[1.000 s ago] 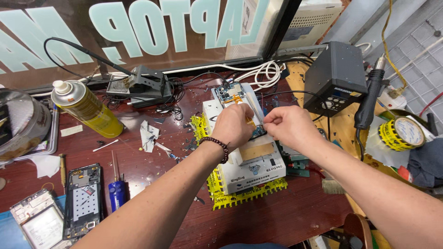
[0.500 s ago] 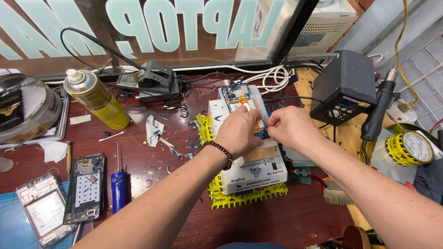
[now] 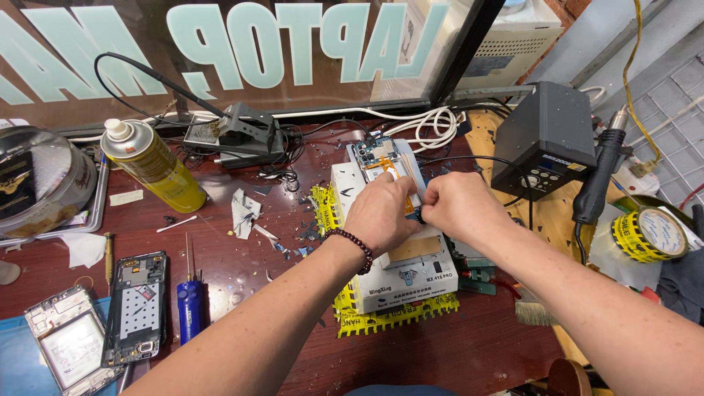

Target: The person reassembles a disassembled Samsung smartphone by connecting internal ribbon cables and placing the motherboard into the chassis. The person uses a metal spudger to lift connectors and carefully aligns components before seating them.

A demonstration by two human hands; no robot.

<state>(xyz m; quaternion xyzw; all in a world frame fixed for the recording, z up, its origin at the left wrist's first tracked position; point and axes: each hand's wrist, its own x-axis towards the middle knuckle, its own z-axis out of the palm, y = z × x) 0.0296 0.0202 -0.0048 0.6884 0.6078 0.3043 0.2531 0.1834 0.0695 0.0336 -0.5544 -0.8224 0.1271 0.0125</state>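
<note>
Just above the middle of the frame both hands meet over an opened phone [image 3: 383,158] lying on a white heating block [image 3: 407,257]; the left hand [image 3: 381,213] is curled with its fingers pinched together on something thin at the phone's lower end, though what exactly is hidden behind the knuckles; the right hand [image 3: 462,209] is closed in a loose fist just beside it, touching or nearly touching, and I cannot tell what it grips; the phone's upper part already shows bare board and a flex strip, so the opening looks well advanced, while the lower part, under the hands, seems not yet freed; at lower left lie two stripped phone frames [image 3: 136,308] and a blue screwdriver [image 3: 191,308]; a yellow spray can [image 3: 155,165] stands at upper left
</note>
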